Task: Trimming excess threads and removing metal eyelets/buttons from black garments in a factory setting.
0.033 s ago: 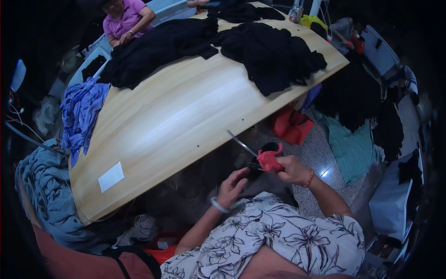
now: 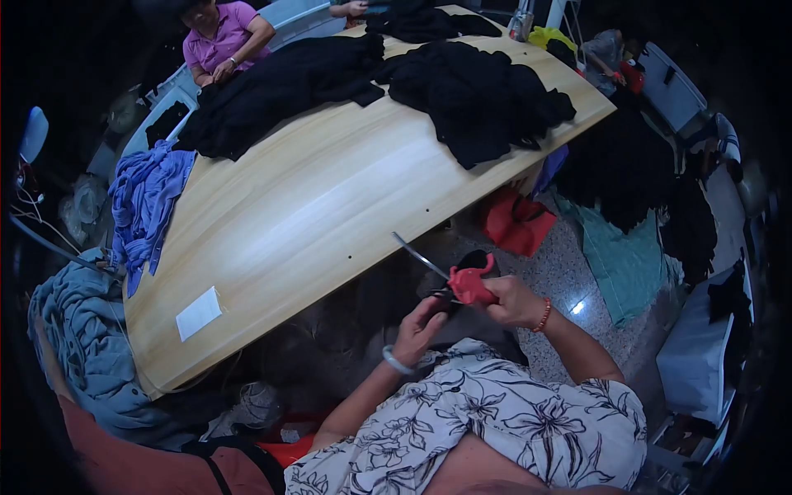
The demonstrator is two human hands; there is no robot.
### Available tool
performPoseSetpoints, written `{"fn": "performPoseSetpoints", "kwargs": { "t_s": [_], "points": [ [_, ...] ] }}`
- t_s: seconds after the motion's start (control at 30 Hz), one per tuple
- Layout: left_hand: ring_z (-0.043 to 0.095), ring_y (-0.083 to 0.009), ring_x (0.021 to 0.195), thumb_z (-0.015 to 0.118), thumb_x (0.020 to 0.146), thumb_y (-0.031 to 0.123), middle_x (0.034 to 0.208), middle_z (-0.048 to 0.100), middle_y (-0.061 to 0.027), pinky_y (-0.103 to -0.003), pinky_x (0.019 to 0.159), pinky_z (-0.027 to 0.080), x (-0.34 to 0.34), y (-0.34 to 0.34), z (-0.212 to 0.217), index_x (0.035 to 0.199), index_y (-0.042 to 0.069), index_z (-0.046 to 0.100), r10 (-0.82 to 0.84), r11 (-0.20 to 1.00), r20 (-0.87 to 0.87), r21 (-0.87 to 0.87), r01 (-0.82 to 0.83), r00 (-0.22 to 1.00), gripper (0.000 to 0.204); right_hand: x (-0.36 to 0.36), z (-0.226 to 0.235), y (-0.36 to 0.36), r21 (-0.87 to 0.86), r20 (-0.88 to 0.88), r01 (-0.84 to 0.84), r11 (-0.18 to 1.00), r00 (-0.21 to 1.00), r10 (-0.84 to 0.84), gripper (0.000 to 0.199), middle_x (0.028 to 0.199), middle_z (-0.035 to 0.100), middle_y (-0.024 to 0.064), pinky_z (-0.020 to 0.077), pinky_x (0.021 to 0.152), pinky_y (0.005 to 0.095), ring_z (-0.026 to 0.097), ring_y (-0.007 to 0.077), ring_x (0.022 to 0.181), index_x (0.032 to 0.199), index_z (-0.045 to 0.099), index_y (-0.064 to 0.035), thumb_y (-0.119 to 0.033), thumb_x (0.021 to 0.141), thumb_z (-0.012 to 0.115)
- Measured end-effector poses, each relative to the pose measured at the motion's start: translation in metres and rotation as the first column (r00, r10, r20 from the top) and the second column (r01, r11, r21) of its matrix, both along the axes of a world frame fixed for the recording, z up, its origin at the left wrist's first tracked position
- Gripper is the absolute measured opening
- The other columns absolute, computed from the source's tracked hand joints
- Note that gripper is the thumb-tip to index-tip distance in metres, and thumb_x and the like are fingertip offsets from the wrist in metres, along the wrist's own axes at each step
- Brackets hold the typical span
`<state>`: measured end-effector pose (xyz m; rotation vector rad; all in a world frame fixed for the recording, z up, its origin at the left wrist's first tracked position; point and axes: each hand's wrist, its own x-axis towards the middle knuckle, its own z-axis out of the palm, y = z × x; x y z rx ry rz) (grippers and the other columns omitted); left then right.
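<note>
Two hands: left half-curled, right tight around red-handled scissors.

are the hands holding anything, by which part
The right hand holds a red-handled tool by its handle; whether the left hand grips anything, I cannot tell.

The blade looks shiny metal, the tabletop smooth, glossy wood.

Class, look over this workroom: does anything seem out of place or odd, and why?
Perhaps the dull green cloth, on the speckled grey floor right of the long pale wooden table: fabric underfoot looks untidy. The red-handled metal tool in the right hand shows no clear damage.
</note>
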<state>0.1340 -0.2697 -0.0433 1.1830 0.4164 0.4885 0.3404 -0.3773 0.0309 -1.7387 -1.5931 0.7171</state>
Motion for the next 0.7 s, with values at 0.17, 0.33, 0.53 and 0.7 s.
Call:
{"fn": "performPoseSetpoints", "kwargs": {
  "t_s": [0.17,0.33,0.53,0.7],
  "points": [
    [0.067,-0.0196,0.096,0.051,0.102,0.025,0.101,0.069,-0.0114,-0.035,0.093,0.052,0.015,-0.025,-0.008,0.106,-0.005,0.068,-0.098,0.97,0.169,-0.202,0.132,0.981,0.034,-0.024,-0.008,-0.019,0.1,-0.084,-0.032,0.994,0.996,0.04,0.014,0.078,0.064,0.0202,0.0496,0.066,0.0442,0.064,0.0405,0.077,0.089,0.061,-0.0033,-0.012,0.077,0.063],
    [0.067,-0.0178,0.094,0.051,0.102,0.029,0.1,0.07,-0.0102,-0.033,0.089,0.053,0.012,-0.041,-0.007,0.104,-0.003,0.068,-0.005,0.978,0.079,-0.208,0.021,0.997,0.037,-0.039,-0.015,-0.034,0.049,-0.093,0.119,0.992,0.989,-0.114,0.017,0.079,0.064,0.0205,0.0502,0.068,0.0458,0.064,0.0405,0.077,0.09,0.06,-0.0019,-0.014,0.078,0.063],
    [0.06,-0.0131,0.071,0.044,0.103,0.016,0.083,0.062,-0.0047,-0.027,0.07,0.048,0.005,-0.028,-0.007,0.118,-0.001,0.055,0.336,0.886,-0.008,-0.336,-0.319,0.942,0.026,-0.028,-0.055,-0.054,0.019,0.532,0.332,0.943,0.795,-0.29,0.024,0.11,0.058,0.0187,0.048,0.081,0.0446,0.059,0.0368,0.098,0.103,0.056,-0.0036,-0.012,0.081,0.059],
    [0.045,-0.0088,0.066,0.057,0.093,0.008,0.077,0.048,0.0003,-0.024,0.06,0.038,-0.014,-0.022,-0.014,0.135,0.001,0.043,0.131,0.942,0.214,-0.332,-0.054,0.968,0.045,-0.025,-0.061,-0.071,0.278,0.475,0.261,0.924,0.799,-0.369,0.021,0.124,0.053,0.0142,0.0383,0.088,0.0427,0.057,0.0305,0.104,0.101,0.055,-0.008,-0.009,0.08,0.059]
  ]
}}
